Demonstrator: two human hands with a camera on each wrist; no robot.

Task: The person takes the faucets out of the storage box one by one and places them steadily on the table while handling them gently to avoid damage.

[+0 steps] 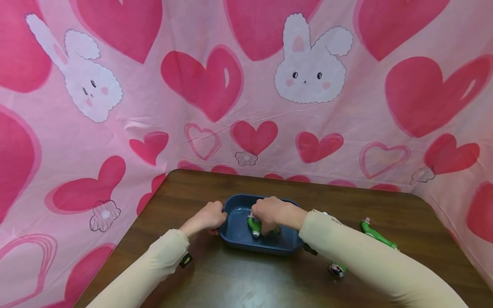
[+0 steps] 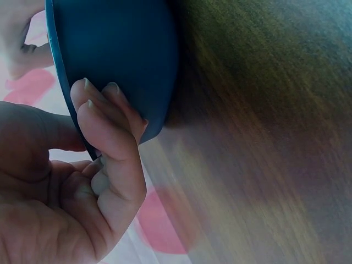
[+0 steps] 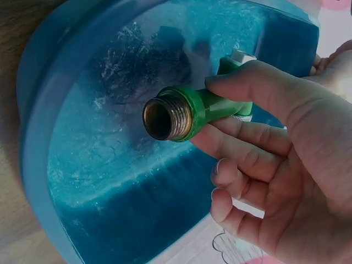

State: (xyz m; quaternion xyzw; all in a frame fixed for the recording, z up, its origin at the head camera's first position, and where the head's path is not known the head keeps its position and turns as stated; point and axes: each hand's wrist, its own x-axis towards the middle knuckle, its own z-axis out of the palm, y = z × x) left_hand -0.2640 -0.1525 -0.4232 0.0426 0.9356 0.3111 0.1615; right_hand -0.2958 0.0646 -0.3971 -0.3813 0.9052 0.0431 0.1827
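A blue rectangular basin [image 1: 239, 244] with rounded corners rests on the table. My left hand [image 1: 208, 217] grips its left rim; in the left wrist view the thumb is at the inner side and fingers [image 2: 107, 129] lie against the outer wall. Over the basin, my right hand [image 1: 274, 212] pinches a green pipe fitting [image 3: 212, 107] between thumb and fingers. The fitting's open end has a bare metal thread [image 3: 175, 116]. A curved green part [image 1: 253, 226] with silvery ends shows beside the hand in the head view; whether it belongs to the held fitting, I cannot tell.
On the brown wooden table [image 1: 246, 284], another green fitting [image 1: 377, 234] lies right of the basin. A green piece with a round metal end [image 1: 337, 270] lies nearer, partly hidden by the right sleeve. A pink heart-patterned cloth [image 1: 262, 111] hangs behind the table.
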